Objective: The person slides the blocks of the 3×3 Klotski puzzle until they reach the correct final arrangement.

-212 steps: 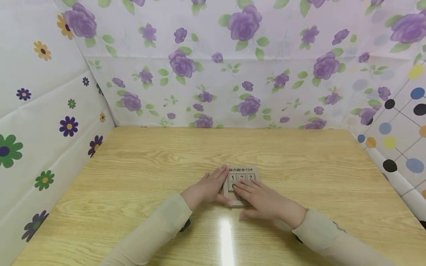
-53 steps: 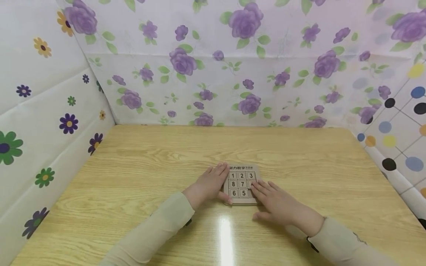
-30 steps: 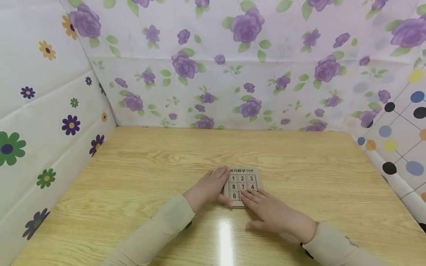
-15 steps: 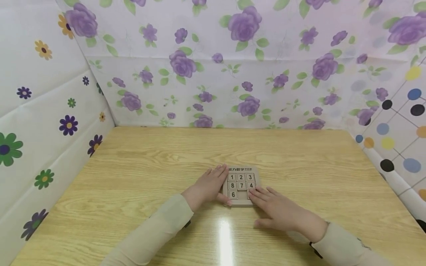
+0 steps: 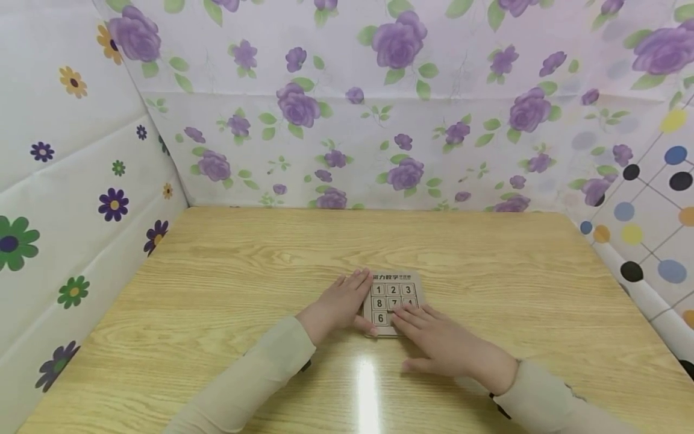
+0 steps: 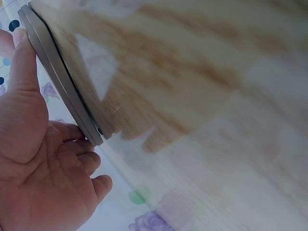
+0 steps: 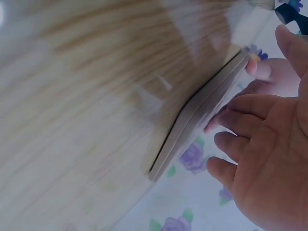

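Note:
A flat beige number slide puzzle (image 5: 416, 279) lies on the wooden table, with black print along its top edge. Its visible tiles read 1, 2, 3 on top, then 8, 7 and a partly covered 4, with 6 at lower left. My left hand (image 5: 338, 306) holds the puzzle by its left side, thumb at the near edge and fingers at the upper left corner. Over the lower middle of the tiles, my right hand (image 5: 444, 346) rests its straight fingertips, hiding the lower right squares. The right wrist view shows the puzzle's edge (image 7: 195, 113) just beyond the fingers.
A wood-grain table (image 5: 260, 253) surrounds the puzzle, with a bright light reflection near its front. Behind stands a purple-flowered cloth wall (image 5: 352, 150). Patterned sheets close in the left side (image 5: 87, 241) and the right side (image 5: 650, 241).
The tiles' order differs from 7 s ago: 8 now stands where 6 was. In the last half second my right fingertips moved left from the lower right square. My left hand stayed put.

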A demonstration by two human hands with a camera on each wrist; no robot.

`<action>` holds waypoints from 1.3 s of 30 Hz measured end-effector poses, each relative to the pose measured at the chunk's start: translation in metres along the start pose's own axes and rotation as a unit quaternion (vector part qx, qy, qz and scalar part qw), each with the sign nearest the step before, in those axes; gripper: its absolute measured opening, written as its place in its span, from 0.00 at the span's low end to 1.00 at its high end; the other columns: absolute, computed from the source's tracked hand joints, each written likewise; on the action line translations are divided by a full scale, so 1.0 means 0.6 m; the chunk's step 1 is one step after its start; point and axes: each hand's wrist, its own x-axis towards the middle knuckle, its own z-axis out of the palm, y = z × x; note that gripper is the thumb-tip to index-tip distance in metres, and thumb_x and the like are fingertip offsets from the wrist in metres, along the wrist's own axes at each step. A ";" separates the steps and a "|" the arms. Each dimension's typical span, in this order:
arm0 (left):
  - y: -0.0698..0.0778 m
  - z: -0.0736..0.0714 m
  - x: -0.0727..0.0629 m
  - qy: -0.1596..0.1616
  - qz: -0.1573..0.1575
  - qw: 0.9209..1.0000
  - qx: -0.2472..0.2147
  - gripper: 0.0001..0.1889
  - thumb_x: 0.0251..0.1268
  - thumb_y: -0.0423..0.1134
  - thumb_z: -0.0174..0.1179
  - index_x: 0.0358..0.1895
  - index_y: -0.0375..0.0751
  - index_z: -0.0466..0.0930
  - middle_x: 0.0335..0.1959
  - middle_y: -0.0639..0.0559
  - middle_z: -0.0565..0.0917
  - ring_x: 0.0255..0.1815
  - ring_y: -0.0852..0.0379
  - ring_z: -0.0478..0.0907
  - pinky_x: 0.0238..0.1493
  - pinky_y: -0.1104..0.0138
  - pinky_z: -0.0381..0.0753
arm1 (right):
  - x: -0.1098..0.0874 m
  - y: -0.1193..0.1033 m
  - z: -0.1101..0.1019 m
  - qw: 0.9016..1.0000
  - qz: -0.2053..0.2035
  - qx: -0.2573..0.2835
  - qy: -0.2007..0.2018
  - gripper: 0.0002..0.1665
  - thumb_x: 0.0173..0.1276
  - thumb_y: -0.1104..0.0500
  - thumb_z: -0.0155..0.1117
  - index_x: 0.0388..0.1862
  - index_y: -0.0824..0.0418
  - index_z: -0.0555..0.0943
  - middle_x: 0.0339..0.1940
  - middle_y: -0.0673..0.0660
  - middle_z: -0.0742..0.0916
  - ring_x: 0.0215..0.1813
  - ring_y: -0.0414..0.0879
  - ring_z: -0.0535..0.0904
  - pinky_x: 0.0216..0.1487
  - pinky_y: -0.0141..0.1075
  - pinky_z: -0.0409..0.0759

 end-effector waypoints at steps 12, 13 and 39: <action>-0.001 -0.001 0.002 -0.001 0.006 1.000 0.002 0.58 0.46 0.66 0.62 0.75 0.35 0.46 0.78 0.44 0.45 0.78 0.48 0.41 0.77 0.53 0.44 | 0.026 -0.014 0.003 1.000 -0.007 0.003 -0.030 0.47 0.65 0.34 0.54 0.72 0.65 0.62 0.75 0.59 0.65 0.75 0.56 0.57 0.75 0.53 0.54; -0.001 -0.001 0.001 0.000 0.007 1.000 0.003 0.58 0.46 0.66 0.62 0.75 0.35 0.46 0.78 0.43 0.45 0.78 0.48 0.41 0.77 0.53 0.44 | 0.026 -0.013 0.004 1.000 -0.007 0.002 -0.029 0.47 0.65 0.35 0.55 0.72 0.65 0.63 0.74 0.59 0.65 0.75 0.56 0.57 0.75 0.53 0.54; -0.004 -0.001 0.003 -0.005 -0.002 1.000 0.006 0.60 0.45 0.69 0.62 0.76 0.38 0.44 0.78 0.45 0.44 0.78 0.50 0.40 0.77 0.55 0.44 | -0.001 0.012 0.004 1.000 -0.010 0.010 -0.007 0.47 0.64 0.36 0.57 0.71 0.67 0.63 0.74 0.61 0.66 0.74 0.58 0.58 0.73 0.55 0.56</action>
